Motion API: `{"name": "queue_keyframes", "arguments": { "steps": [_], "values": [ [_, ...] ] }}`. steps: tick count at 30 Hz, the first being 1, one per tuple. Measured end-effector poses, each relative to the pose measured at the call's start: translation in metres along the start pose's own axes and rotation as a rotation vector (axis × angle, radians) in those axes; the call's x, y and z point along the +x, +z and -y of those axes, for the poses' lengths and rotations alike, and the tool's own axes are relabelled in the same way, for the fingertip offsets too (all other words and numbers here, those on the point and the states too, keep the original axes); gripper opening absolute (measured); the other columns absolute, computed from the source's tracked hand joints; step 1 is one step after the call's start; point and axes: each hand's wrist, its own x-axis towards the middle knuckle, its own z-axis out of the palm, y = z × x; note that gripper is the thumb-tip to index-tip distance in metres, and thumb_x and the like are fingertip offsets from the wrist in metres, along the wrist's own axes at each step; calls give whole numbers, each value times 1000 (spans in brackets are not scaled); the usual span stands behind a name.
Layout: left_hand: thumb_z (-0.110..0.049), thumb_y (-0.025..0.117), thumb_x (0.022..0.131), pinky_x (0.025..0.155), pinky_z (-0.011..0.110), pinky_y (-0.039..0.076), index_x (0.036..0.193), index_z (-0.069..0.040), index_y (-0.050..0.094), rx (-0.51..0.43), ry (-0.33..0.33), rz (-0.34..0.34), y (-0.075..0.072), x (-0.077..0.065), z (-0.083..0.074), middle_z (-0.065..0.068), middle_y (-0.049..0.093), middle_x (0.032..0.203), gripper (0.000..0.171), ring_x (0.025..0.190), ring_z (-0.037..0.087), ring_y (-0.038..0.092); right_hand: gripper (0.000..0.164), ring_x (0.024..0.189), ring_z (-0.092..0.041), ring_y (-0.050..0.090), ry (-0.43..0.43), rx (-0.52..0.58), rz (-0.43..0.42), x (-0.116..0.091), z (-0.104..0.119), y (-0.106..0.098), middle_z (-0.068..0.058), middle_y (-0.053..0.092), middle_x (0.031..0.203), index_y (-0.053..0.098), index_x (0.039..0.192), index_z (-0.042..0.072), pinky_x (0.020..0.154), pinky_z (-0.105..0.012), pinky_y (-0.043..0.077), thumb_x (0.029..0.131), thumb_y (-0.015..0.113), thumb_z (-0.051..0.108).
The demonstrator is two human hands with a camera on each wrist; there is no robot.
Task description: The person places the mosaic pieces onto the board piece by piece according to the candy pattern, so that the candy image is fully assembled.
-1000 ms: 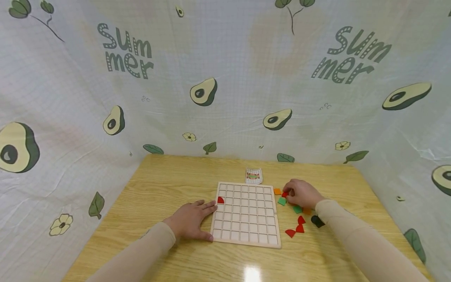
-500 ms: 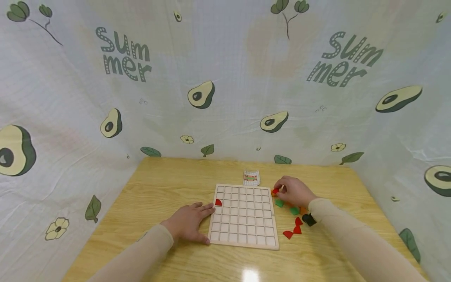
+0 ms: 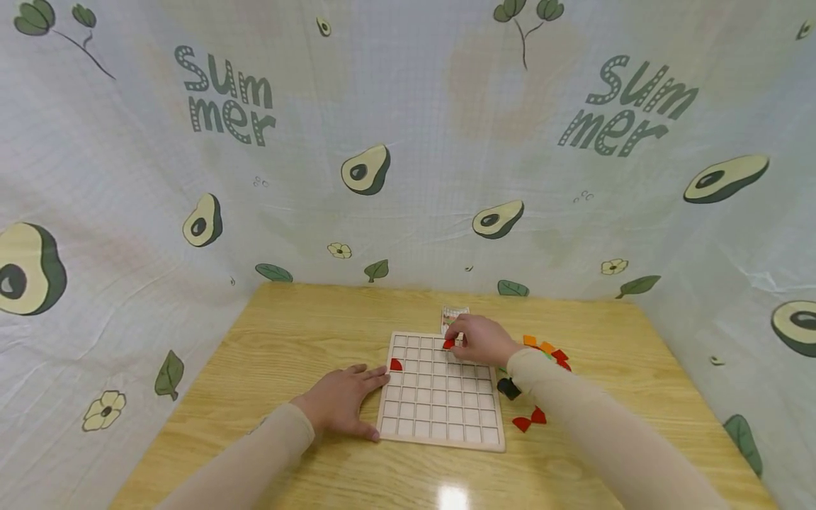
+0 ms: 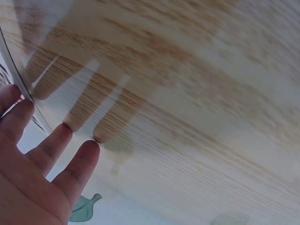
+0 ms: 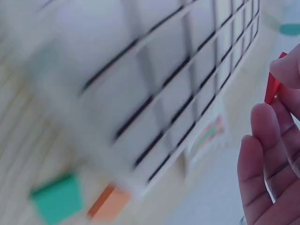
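A wooden grid board (image 3: 440, 418) lies on the table, with one red quarter-circle tile (image 3: 396, 365) in a cell near its left edge. My left hand (image 3: 342, 401) rests at the board's left side, fingers spread; in the left wrist view its fingertips (image 4: 89, 149) meet the wood surface. Over the far part of the board, my right hand (image 3: 482, 340) pinches another red quarter-circle tile (image 3: 449, 344) between thumb and fingers. The same red tile (image 5: 272, 86) shows edge-on in the right wrist view.
Behind the board lies a small pattern card (image 3: 448, 319), partly covered by my right hand. Right of the board are loose red tiles (image 3: 521, 423), orange tiles (image 3: 530, 341), black pieces (image 3: 508, 388) and a green tile (image 5: 57, 198). A printed cloth (image 3: 421, 127) hangs behind the table.
My right hand has moved left from the loose tiles to over the board, carrying the red quarter-circle tile. My left hand stays at the board's left edge.
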Motion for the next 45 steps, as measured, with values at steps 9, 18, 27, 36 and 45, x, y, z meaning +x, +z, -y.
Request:
{"name": "queue_keyframes", "arguments": {
  "steps": [9,18,27,36,45],
  "values": [
    [-78,64,75,102,56,41,155,-20,40,-17,-8,18,-1,3,-1,-4,33,160,101,139,37,38,12,71,-4,52,-7,-29,76,24,31,38,14,60,91,75,97,27,62,-25,47,85,76,29],
    [-77,65,75,102,56,41,155,-19,40,-13,-6,13,-2,2,-2,-3,34,159,102,139,37,38,9,70,-5,52,3,-31,79,32,46,55,12,58,85,74,92,23,63,-26,47,84,76,22],
    [-76,66,75,102,55,42,154,-18,41,-7,-4,3,-4,1,-2,-2,36,158,101,138,38,39,14,74,-6,55,13,-7,92,35,55,56,10,61,90,76,97,21,67,-29,49,84,74,17],
    [-76,65,76,102,55,42,154,-18,41,0,2,-2,-3,1,-2,-2,36,158,101,138,38,39,17,76,-8,55,34,17,96,34,57,56,9,61,92,76,97,20,68,-30,49,82,72,14],
    [-77,65,75,101,56,42,154,-18,40,-2,-3,-1,-3,0,-3,-2,36,158,102,138,38,39,19,78,-6,57,42,8,109,34,53,55,12,62,95,76,103,24,68,-29,50,84,72,20]
  ]
}}
